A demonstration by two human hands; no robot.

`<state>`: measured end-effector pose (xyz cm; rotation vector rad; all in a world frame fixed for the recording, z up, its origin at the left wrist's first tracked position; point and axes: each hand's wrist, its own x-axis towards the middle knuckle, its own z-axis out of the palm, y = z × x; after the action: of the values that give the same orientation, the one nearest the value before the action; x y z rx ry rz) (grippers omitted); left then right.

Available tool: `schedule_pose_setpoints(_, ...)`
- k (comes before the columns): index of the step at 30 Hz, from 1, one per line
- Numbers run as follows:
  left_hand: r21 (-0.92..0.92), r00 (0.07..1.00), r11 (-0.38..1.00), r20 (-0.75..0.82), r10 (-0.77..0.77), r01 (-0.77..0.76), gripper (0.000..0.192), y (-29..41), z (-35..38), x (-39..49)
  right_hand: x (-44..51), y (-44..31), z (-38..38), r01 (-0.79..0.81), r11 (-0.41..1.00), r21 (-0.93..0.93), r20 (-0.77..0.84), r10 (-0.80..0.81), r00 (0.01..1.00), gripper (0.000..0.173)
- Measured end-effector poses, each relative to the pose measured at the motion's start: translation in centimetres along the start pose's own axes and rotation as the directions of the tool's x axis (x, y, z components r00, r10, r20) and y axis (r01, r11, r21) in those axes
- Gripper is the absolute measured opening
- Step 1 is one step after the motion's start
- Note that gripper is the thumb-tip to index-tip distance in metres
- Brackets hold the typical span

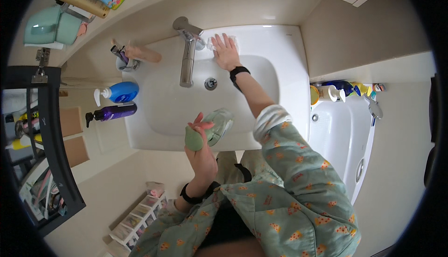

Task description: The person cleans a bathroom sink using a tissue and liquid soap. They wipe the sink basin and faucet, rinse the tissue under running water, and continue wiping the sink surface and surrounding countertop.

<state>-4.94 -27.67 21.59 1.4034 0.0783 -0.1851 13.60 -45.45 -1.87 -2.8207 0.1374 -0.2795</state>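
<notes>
My right hand (226, 52) lies flat on a crumpled white, thin cloth or tissue (233, 40) at the rear deck of the white washbasin (290, 57), just right of the chrome faucet (188, 61). Over the basin's front edge, my left hand (201, 134) grips a clear bottle with a green top (221, 122), held tilted; its full shape is partly covered by my fingers. The drain plug (210, 84) shows in the basin between the two hands.
A blue pump bottle (124, 92), a purple pump bottle (119, 112) and a cup with toiletries (128, 64) stand along the basin's left side. Toiletries sit on the curved shelf (136, 3) above. At right, bottles (329, 93) line a bathtub (336, 124); an open black-framed cabinet (52, 145) is at left.
</notes>
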Motion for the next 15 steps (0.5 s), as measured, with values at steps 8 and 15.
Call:
schedule_pose_setpoints(8,-0.036,0.997,0.999,0.071,-0.012,0.015,0.028,0.6,1.0,0.5,-6.8,6.3,-4.7,0.325,0.931,0.165,0.234,-0.357,0.904,0.044)
schedule_pose_setpoints(15,-0.012,0.998,1.000,0.065,0.008,-0.007,0.029,1.1,0.5,0.6,-10.7,9.9,-6.2,-0.393,0.919,0.018,0.021,0.393,0.919,0.044)
